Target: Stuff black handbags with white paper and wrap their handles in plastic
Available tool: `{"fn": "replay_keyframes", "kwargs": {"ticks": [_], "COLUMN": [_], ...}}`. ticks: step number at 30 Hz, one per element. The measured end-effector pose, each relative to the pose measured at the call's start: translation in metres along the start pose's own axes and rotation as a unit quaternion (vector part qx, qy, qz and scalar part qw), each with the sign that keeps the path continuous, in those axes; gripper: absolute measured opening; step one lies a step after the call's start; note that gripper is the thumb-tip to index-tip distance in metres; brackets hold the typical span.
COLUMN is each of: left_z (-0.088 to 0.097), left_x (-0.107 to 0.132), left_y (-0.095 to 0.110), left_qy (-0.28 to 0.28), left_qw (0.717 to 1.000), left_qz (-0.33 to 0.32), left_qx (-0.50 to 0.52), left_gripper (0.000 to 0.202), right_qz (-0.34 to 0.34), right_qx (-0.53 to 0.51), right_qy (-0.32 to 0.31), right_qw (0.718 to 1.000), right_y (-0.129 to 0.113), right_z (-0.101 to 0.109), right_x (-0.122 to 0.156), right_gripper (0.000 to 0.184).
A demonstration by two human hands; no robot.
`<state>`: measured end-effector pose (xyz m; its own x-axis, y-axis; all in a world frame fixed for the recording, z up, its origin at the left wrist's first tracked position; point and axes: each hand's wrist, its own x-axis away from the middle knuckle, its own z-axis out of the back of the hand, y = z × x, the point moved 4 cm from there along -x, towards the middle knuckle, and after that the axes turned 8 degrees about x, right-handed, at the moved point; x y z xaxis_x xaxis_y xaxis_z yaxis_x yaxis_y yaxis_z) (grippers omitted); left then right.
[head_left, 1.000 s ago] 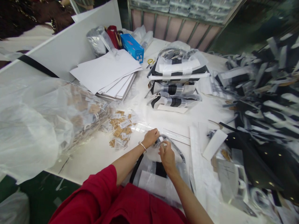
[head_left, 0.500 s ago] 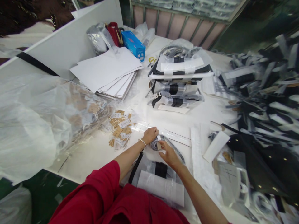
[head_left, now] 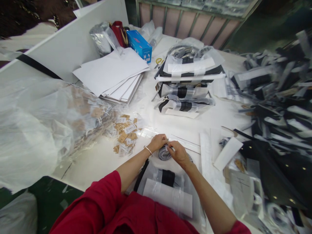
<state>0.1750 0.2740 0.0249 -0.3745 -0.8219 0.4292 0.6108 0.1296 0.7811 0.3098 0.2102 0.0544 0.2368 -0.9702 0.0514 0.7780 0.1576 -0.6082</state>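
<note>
Directly in front of me lies a bag in clear wrapping, with a white paper band and a black strap across it. At its far end sits a rolled grey strap. My left hand is closed in a pinch just beyond the roll. Pinched beside it, my right hand rests at the roll's right edge, its fingertips almost meeting the left ones. What the fingertips hold is too small to make out.
Brown and white tags lie in a heap to the left, near crumpled clear plastic. Wrapped bags are stacked ahead. White sheets and a blue box stand farther back. Dark straps pile up at right.
My right hand has moved up and closed its fingers, coming close to my left hand. The brown tag seen on the roll is no longer visible there.
</note>
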Motion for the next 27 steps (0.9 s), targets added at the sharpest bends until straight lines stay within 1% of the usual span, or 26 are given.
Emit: {"fn": "replay_keyframes", "kwargs": {"ticks": [3, 5, 9, 12, 15, 17, 20, 21, 23, 24, 25, 27], "left_z": [0.003, 0.003, -0.003, -0.006, -0.008, -0.007, -0.004, -0.003, -0.001, -0.001, 0.000, 0.001], "left_x": [0.004, 0.009, 0.020, 0.027, 0.034, 0.039, 0.045, 0.047, 0.050, 0.051, 0.053, 0.056], "left_y": [0.003, 0.006, 0.009, 0.009, 0.011, 0.013, 0.015, 0.016, 0.019, 0.020, 0.021, 0.020], "left_qy": [0.013, 0.026, 0.042, 0.052, 0.047, 0.040, 0.016, 0.002, -0.029, -0.045, -0.060, -0.074], "left_qw": [1.000, 1.000, 0.999, 0.997, 0.994, 0.990, 0.985, 0.984, 0.981, 0.979, 0.977, 0.974], "left_qz": [0.013, 0.012, 0.002, 0.002, -0.051, -0.099, -0.142, -0.146, -0.156, -0.164, -0.173, -0.180], "left_qx": [0.000, -0.003, 0.026, 0.065, 0.083, 0.090, 0.096, 0.100, 0.108, 0.111, 0.111, 0.113], "left_gripper": [0.011, 0.009, 0.008, 0.009, 0.009, 0.009, 0.009, 0.009, 0.009, 0.009, 0.010, 0.010], "right_qz": [-0.004, -0.020, -0.079, -0.154, -0.249, -0.277, -0.257, -0.246, -0.233, -0.235, -0.242, -0.266], "right_qx": [-0.002, -0.012, -0.068, -0.139, -0.216, -0.246, -0.290, -0.321, -0.390, -0.415, -0.430, -0.435], "right_qy": [0.001, 0.021, 0.063, 0.073, 0.044, 0.033, 0.028, 0.008, -0.059, -0.087, -0.102, -0.092], "right_qw": [1.000, 1.000, 0.993, 0.976, 0.943, 0.928, 0.922, 0.915, 0.889, 0.875, 0.864, 0.855], "right_y": [-0.003, -0.006, -0.007, -0.001, 0.008, 0.011, 0.010, 0.008, 0.004, 0.002, 0.002, 0.004], "right_z": [-0.002, -0.002, -0.004, -0.007, -0.014, -0.016, -0.013, -0.013, -0.017, -0.019, -0.021, -0.022], "right_x": [0.007, 0.011, 0.016, 0.019, 0.023, 0.025, 0.026, 0.025, 0.026, 0.027, 0.029, 0.031], "right_gripper": [0.011, 0.011, 0.016, 0.018, 0.025, 0.028, 0.034, 0.037, 0.038, 0.036, 0.034, 0.030]}}
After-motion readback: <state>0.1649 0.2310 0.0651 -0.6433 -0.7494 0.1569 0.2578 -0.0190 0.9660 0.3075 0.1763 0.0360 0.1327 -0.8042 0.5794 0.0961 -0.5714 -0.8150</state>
